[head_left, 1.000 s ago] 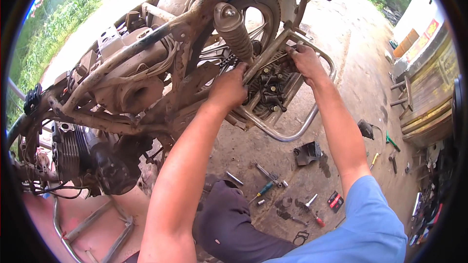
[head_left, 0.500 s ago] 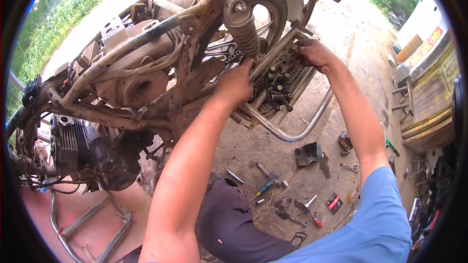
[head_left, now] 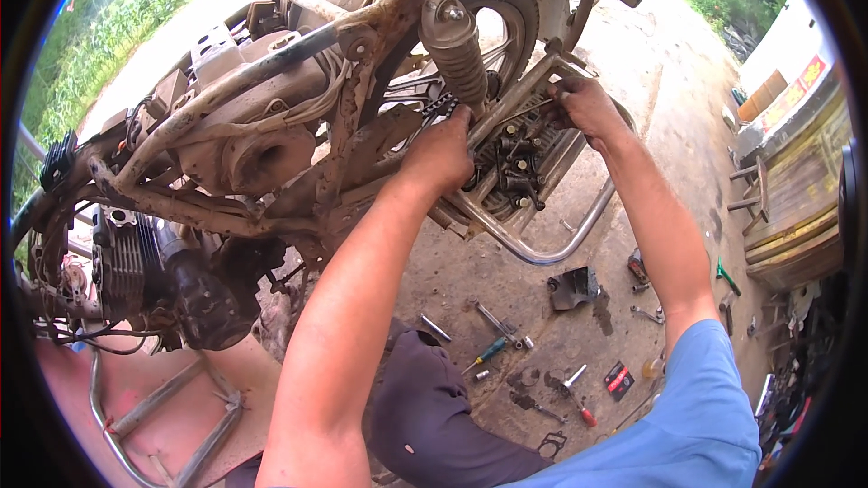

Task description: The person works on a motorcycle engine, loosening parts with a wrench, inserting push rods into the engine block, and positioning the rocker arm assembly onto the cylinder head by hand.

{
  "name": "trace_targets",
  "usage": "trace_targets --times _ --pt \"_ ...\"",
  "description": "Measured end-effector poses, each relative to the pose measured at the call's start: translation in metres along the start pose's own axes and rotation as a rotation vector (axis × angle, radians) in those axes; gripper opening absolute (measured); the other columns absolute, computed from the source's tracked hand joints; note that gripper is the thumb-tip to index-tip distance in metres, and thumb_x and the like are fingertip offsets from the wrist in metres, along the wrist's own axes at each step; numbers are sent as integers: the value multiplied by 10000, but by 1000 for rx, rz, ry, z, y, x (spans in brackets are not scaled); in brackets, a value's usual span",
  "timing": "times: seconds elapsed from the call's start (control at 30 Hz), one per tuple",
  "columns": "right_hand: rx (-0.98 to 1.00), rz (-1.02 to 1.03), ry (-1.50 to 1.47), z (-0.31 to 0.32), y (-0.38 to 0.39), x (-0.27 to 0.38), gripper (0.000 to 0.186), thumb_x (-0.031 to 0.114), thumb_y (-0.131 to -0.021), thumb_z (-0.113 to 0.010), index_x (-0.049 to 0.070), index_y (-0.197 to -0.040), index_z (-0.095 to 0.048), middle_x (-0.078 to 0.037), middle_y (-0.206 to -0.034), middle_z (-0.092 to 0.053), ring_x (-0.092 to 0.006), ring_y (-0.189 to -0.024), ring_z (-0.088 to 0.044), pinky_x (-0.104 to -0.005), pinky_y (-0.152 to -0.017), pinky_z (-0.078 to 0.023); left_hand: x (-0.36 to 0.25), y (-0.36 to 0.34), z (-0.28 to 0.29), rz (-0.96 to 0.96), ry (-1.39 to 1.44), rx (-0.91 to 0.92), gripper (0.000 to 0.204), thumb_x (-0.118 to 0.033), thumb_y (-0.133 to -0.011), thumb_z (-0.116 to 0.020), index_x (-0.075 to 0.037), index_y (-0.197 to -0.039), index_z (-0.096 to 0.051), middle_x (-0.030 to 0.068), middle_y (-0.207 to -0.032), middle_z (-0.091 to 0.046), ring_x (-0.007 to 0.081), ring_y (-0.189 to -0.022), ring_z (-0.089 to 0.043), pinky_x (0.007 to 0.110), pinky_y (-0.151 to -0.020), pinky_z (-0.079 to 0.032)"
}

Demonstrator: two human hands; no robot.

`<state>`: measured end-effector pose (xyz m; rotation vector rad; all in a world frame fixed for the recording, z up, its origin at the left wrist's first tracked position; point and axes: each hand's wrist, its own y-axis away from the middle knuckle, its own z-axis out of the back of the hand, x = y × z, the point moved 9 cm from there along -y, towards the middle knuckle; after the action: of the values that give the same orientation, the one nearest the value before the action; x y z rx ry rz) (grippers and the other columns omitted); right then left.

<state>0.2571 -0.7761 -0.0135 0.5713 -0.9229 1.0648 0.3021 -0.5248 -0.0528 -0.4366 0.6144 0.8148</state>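
A greasy engine cylinder head with dark valve gear point(head_left: 517, 167) rests among the metal bars of the motorcycle's rack point(head_left: 579, 233). My left hand point(head_left: 440, 155) is closed at the near-left side of the cylinder head, thumb uppermost, just below the coil-spring shock absorber point(head_left: 455, 45). What its curled fingers grip is hidden. On the far right side, my right hand point(head_left: 586, 110) pinches a thin metal rod point(head_left: 527, 112). The rod slants across the upper part of the cylinder head, toward my left hand; its far end is hard to make out.
The stripped motorcycle frame point(head_left: 217, 117) fills the left, with an engine point(head_left: 136, 262) low down. On the ground lie a blue-handled screwdriver point(head_left: 488, 351), a red-handled tool point(head_left: 583, 407), a black bracket-like part point(head_left: 572, 287) and several other tools. A wooden stool point(head_left: 750, 190) stands right.
My right hand has shifted slightly right, and more of the thin rod shows. My left hand stays in place on the same spot. The whole view has shifted a little.
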Motion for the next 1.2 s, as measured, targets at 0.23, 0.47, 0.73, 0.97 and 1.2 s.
trace_targets --times 0.23,0.47,0.73,0.97,1.2 --pt "196 -178 -182 -4 -1 -19 212 182 -1045 -671 -18 -1107 -707 -26 -806 -685 -101 -629 -595 -256 -543 -482 -7 5 3 29 -2 87 670 -20 -855 -606 -50 -1513 -488 262 -1291 -687 396 -1222 -658 468 -1068 -510" --pt "314 28 111 -11 -6 -11 228 143 -1023 -658 5 -1181 -744 -9 -805 -662 -101 -695 -576 -273 -625 -463 -4 8 4 -105 41 -38 295 -65 -876 -649 -105 -1168 -645 222 -1075 -731 428 -1050 -693 497 -882 -528" --pt "24 92 14 30 11 17 299 180 -1039 -661 -35 -1241 -713 -27 -863 -675 -120 -752 -536 -297 -710 -455 -9 24 11 -196 -58 53 355 -65 -852 -682 -124 -1198 -731 184 -1177 -713 398 -1141 -657 472 -983 -523" --pt "-66 159 -158 55 72 7 236 191 -1016 -717 -13 -1136 -721 -14 -820 -659 -90 -709 -520 -258 -648 -419 -31 19 8 -278 -371 270 350 -46 -809 -712 -104 -1145 -790 162 -1211 -666 383 -1196 -604 469 -1029 -507" --pt "-115 338 -635 51 136 26 190 169 -977 -765 26 -1100 -742 6 -907 -676 -91 -749 -542 -242 -681 -450 -19 8 -8 -286 -186 280 342 -12 -769 -718 -58 -1101 -789 198 -1119 -702 391 -1083 -676 453 -953 -546"
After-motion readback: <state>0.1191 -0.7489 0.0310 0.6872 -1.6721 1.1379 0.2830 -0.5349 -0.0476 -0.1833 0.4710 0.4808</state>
